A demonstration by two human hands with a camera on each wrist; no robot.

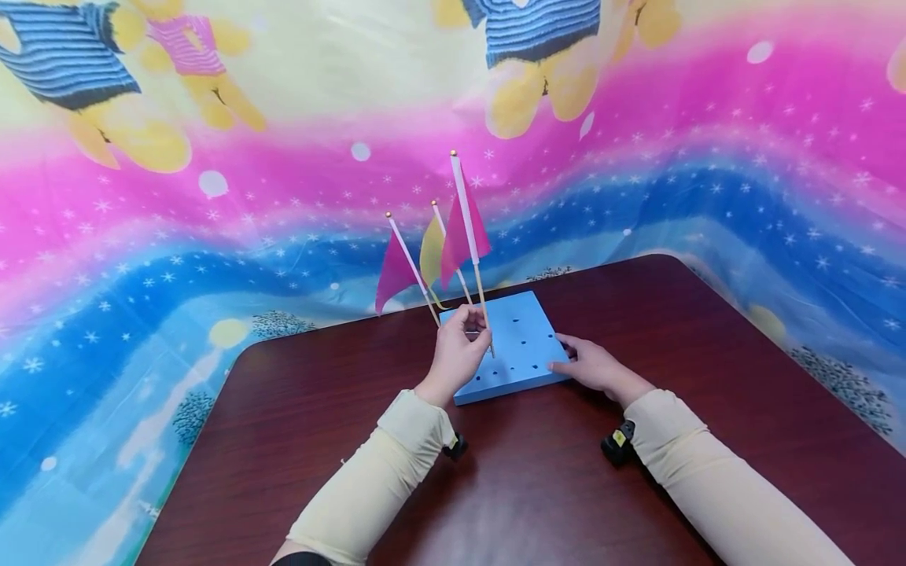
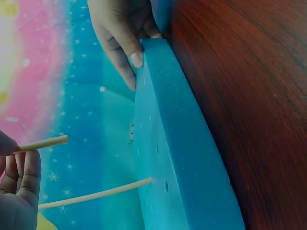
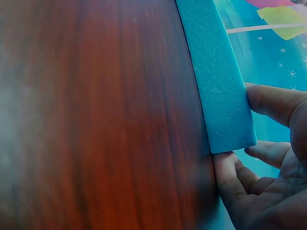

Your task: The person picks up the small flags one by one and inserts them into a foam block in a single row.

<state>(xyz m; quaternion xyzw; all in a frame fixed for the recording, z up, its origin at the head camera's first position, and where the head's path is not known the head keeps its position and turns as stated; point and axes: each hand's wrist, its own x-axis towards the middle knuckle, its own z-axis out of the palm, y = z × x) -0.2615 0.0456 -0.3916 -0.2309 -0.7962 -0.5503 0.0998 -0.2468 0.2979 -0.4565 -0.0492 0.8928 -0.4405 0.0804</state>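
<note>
My left hand [image 1: 460, 350] pinches the thin wooden stick of a pink flag [image 1: 463, 236] between thumb and fingers. The stick's bare lower end [image 2: 60, 140] stands off the face of the blue foam block [image 1: 506, 385] in the left wrist view. The block lies flat on the table and has several small holes in its top. At its right edge my right hand [image 1: 591, 363] holds the block, thumb over the top face and fingers against the side [image 3: 228, 177]. A second pink flag [image 1: 396, 271] and a yellow flag [image 1: 430, 250] stand at the block's far left part, tilted left.
The block rests on a dark red-brown wooden table [image 1: 283, 440] with rounded far corners. Behind the table hangs a colourful printed cloth [image 1: 318, 173]. A small black wrist camera [image 1: 618, 444] sits at the right cuff, another [image 1: 456, 446] at the left.
</note>
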